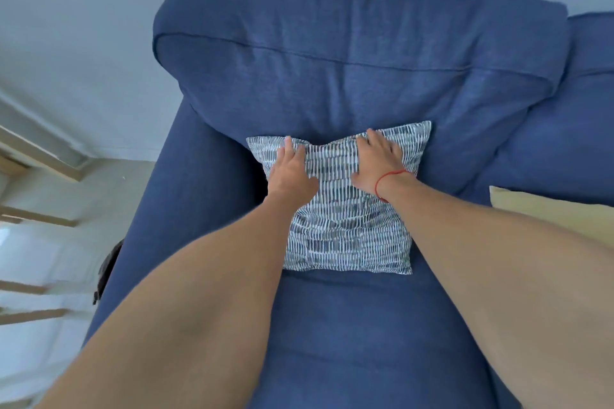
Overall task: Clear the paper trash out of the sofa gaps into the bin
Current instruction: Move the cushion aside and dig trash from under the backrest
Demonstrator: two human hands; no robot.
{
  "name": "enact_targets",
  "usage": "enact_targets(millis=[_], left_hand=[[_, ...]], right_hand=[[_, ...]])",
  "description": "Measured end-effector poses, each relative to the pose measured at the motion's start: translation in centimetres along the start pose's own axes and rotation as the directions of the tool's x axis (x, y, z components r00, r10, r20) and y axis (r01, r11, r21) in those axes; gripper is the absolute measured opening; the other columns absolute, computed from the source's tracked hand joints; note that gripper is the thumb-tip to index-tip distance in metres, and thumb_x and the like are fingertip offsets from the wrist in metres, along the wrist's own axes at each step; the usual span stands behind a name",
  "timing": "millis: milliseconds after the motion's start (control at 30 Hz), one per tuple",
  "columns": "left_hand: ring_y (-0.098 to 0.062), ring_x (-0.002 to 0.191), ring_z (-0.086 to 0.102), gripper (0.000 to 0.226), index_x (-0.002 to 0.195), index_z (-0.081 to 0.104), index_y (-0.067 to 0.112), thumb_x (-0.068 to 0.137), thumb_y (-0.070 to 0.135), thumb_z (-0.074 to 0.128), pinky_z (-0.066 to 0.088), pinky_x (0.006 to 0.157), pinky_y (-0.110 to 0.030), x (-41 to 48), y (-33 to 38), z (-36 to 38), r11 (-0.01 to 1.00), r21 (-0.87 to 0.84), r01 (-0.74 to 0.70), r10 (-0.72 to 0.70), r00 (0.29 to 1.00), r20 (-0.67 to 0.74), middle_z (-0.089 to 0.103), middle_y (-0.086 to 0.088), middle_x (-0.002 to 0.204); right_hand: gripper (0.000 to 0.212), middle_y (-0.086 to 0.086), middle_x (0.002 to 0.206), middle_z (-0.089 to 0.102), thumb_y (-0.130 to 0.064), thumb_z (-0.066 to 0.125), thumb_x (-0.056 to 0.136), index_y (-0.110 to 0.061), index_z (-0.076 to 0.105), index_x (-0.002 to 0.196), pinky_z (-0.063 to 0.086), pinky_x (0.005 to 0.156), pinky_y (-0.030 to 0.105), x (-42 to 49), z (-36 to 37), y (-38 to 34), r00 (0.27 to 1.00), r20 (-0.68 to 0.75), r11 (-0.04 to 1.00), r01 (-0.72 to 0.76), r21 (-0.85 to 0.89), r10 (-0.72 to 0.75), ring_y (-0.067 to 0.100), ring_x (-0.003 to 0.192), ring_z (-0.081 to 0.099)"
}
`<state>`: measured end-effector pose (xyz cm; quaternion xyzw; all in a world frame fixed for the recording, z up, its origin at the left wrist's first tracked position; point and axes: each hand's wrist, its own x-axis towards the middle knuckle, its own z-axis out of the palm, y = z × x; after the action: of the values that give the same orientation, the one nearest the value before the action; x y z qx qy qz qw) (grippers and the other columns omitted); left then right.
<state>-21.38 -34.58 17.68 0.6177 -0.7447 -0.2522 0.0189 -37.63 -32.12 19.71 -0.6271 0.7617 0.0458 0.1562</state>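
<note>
Cushion (345, 209), white w/ dark dashes, is being pressed at its upper edge by both hands, lying on the sofa (349, 325) seat against the backrest. Left hand (289, 173) is being laid flat, fingers spread, near the top-left corner; right hand (375, 159), red string at the wrist, likewise near the top-right. Nothing is being gripped. Paper trash and bin aren't being shown in view.

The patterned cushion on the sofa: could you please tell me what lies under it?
Only the blue seat shows around the patterned cushion. Both hands press on it, hiding anything beneath.
</note>
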Motion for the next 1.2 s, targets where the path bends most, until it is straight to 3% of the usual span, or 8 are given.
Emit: enact_targets(millis=[100,233,433,533,633,767,967,1200], left_hand=[[-0.027,0.150,0.009,0.086,0.154,0.007,0.015,0.090,0.030,0.063,0.028,0.118,-0.043,1.3,0.3,0.0,0.994,0.095,-0.053,0.044,0.995,0.093,-0.003,-0.003,0.163],[-0.033,0.140,0.030,0.114,0.153,-0.010,0.011,0.080,0.048,0.070,0.031,0.112,-0.045,1.5,1.2,0.3,0.958,0.286,-0.024,-0.033,0.981,0.193,0.048,-0.011,0.140],[-0.025,0.123,0.045,0.085,0.124,0.053,0.012,0.066,0.072,0.065,0.027,0.109,-0.042,-0.5,2.6,1.1,0.787,0.598,-0.154,-0.050,0.949,0.310,0.057,-0.005,0.125],[-0.028,0.137,0.034,0.093,0.138,0.044,0.014,0.065,0.066,0.069,0.021,0.115,-0.051,-2.4,2.7,2.2,0.816,0.546,-0.189,-0.070,0.906,0.418,0.044,-0.007,0.144],[-0.031,0.133,0.044,0.099,0.146,0.027,0.017,0.067,0.043,0.081,0.040,0.109,-0.048,-4.6,1.8,3.2,0.956,0.294,-0.022,-0.139,0.846,0.514,0.041,-0.008,0.148],[-0.031,0.144,0.030,0.124,0.152,-0.003,0.035,0.065,0.032,0.085,0.036,0.112,-0.051,-6.8,2.1,3.7,0.982,0.191,-0.001,-0.100,0.851,0.515,0.012,-0.002,0.162],[-0.029,0.138,0.039,0.107,0.152,0.017,0.029,0.066,0.041,0.080,0.042,0.108,-0.047,-10.3,2.2,4.6,0.963,0.268,0.034,-0.188,0.797,0.574,0.033,0.000,0.155],[-0.027,0.135,0.043,0.095,0.151,0.024,0.029,0.073,0.035,0.078,0.043,0.107,-0.043,-18.1,-0.2,7.4,0.987,0.160,0.017,-0.096,0.861,0.500,0.039,-0.002,0.151]], right_hand=[[0.094,0.014,0.151,0.035,-0.033,0.074,0.078,-0.010,0.020,0.151,0.022,0.117,0.044,0.4,0.9,0.1,1.000,0.002,0.999,-0.027,-0.026,0.027,0.030,0.141,0.031],[0.101,0.014,0.145,0.042,-0.036,0.079,0.072,-0.017,0.018,0.151,0.026,0.111,0.045,0.1,1.6,0.4,0.988,0.118,0.990,-0.090,-0.112,0.104,0.032,0.136,0.036],[0.055,0.012,0.141,0.044,-0.034,0.066,0.080,-0.019,0.055,0.132,0.017,0.116,0.049,-2.3,2.2,-0.2,0.962,0.260,0.919,0.022,-0.395,0.088,0.032,0.134,0.035],[0.065,0.011,0.148,0.042,-0.036,0.072,0.076,-0.016,0.052,0.134,0.002,0.119,0.058,-3.8,2.2,0.0,0.906,0.421,0.914,0.135,-0.382,0.043,0.032,0.146,0.024],[0.062,0.003,0.127,0.062,-0.026,0.077,0.074,-0.014,0.050,0.129,0.033,0.111,0.048,-5.2,3.0,0.8,0.872,0.490,0.970,0.111,-0.217,0.010,0.025,0.120,0.057],[0.103,0.003,0.108,0.065,-0.016,0.079,0.071,-0.021,0.011,0.149,0.038,0.105,0.049,-7.0,4.1,1.6,0.892,0.452,0.996,0.064,-0.068,-0.026,0.027,0.108,0.063],[0.102,0.004,0.154,0.039,-0.018,0.076,0.076,-0.029,0.012,0.155,0.035,0.113,0.049,-10.8,4.1,1.7,0.839,0.545,0.992,0.078,-0.100,-0.011,0.028,0.137,0.044],[0.087,0.010,0.148,0.036,-0.018,0.075,0.075,-0.033,0.027,0.146,0.029,0.110,0.053,-18.5,9.8,0.6,0.938,0.341,0.995,-0.029,-0.100,0.062,0.031,0.137,0.036]])
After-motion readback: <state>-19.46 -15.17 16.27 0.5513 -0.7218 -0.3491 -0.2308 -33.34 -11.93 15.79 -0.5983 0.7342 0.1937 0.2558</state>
